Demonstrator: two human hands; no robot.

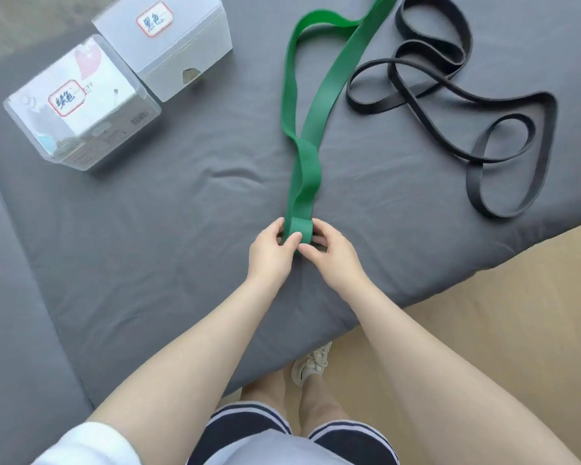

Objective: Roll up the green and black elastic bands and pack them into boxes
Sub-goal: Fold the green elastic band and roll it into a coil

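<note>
A wide green elastic band (319, 105) lies stretched away from me on the grey bed sheet (155, 229). Its near end is wound into a small roll (301, 231). My left hand (271, 255) grips the roll's left side and my right hand (332, 255) grips its right side, thumbs meeting in front. A narrower black elastic band (450, 95) lies loose in loops to the right. Two clear plastic boxes stand at the upper left, both closed: one with a green-word label (81, 105) and one with a black-word label (168, 41).
The bed's edge runs diagonally from the right down to the bottom centre, with beige floor (483, 313) beyond it. My legs and a white shoe (311, 364) stand by that edge. Grey sheet stretches between the boxes and my hands.
</note>
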